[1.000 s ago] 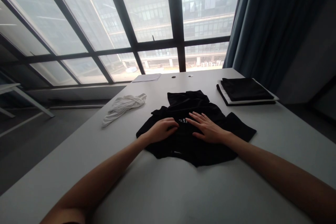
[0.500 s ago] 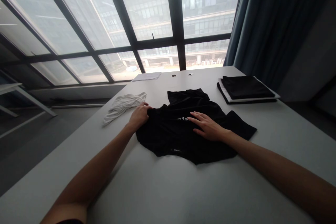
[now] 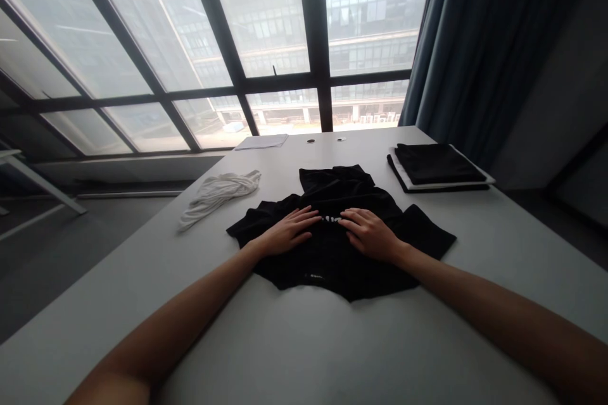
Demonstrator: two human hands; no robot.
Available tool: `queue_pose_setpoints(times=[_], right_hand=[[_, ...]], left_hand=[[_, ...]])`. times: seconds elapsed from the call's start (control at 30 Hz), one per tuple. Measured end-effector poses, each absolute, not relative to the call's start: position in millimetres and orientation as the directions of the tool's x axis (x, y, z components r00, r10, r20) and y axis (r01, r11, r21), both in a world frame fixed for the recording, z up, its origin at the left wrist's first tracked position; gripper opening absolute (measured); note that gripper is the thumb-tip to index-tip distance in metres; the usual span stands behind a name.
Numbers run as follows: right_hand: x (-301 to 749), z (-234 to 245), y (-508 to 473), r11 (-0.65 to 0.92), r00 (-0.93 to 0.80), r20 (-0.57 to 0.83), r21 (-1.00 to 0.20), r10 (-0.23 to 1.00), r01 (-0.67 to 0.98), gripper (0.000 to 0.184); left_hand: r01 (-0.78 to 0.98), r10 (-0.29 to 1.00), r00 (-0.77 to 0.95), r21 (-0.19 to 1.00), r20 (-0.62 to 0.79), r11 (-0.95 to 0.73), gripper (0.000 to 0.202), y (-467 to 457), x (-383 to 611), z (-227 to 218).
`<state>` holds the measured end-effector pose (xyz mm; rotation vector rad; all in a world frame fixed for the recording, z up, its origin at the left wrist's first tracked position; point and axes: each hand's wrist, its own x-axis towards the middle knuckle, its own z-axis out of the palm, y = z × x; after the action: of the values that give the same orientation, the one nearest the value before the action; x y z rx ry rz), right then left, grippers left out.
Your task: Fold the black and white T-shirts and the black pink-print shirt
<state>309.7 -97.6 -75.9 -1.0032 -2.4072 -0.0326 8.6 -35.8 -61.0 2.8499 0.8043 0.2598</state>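
A black T-shirt (image 3: 332, 253) with a bit of white lettering lies spread on the white table (image 3: 304, 342), its sleeves out to either side. My left hand (image 3: 287, 232) rests flat on the shirt's middle left, fingers stretched out and apart. My right hand (image 3: 368, 233) lies flat on the shirt just to the right of the lettering, fingers also extended. Neither hand grips the cloth; both press down on it, fingertips nearly meeting over the lettering.
A crumpled white garment (image 3: 216, 195) lies to the left of the shirt. A stack of folded black and white clothes (image 3: 437, 168) sits at the right. A sheet of paper (image 3: 262, 141) lies at the table's far edge, below the large window. A dark curtain hangs at the right.
My left hand pulled the left sleeve outward half a second ago and has now come back to the shirt's middle, lying flat. The left sleeve now lies spread further out. My right hand barely moved.
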Motion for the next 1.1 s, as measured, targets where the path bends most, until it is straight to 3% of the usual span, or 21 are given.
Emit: queue_pose_setpoints(times=[0.13,0.27,0.37,0.47,0.57,0.63,0.73,0.9,1.1], right_hand=[[313,-78,-100,0.714,-0.591,0.422,-0.248,0.688,0.655,0.055],[322,-77,-117,0.759,-0.708,0.276,-0.281,0.65,0.587,0.065],[327,-74,-136,0.778,-0.762,0.201,-0.308,0.616,0.547,0.063],[330,-70,-139,0.776,-0.752,0.228,-0.326,0.619,0.54,0.056],[335,-64,-111,0.718,-0.63,0.345,-0.318,0.696,0.619,0.045],[339,-58,-77,0.629,-0.49,0.417,-0.322,0.765,0.708,0.039],[347,-50,-18,0.457,-0.28,0.445,-0.362,0.851,0.813,0.036],[353,-42,64,0.176,-0.068,0.236,-0.477,0.969,0.861,0.032],[350,-49,117,0.01,0.036,0.072,-0.554,0.997,0.832,0.039]], left_hand=[[0.458,0.482,0.873,0.219,0.069,-0.861,0.056,-48,5,-53],[0.473,0.483,0.876,0.207,0.001,-0.857,0.057,-76,7,-56],[0.509,0.517,0.856,0.21,-0.022,-0.834,0.058,-101,9,-59],[0.493,0.506,0.862,0.261,-0.022,-0.83,0.057,-106,13,-48],[0.556,0.63,0.77,0.383,0.095,-0.737,0.039,-74,21,-26],[0.645,0.79,0.574,0.475,0.215,-0.598,0.031,-35,27,-13],[0.74,0.951,0.271,0.599,0.151,-0.306,0.023,29,33,-4],[0.719,0.99,0.138,0.687,0.008,-0.106,0.024,103,41,-13],[0.641,0.994,0.097,0.767,-0.055,-0.02,0.026,148,48,-29]])
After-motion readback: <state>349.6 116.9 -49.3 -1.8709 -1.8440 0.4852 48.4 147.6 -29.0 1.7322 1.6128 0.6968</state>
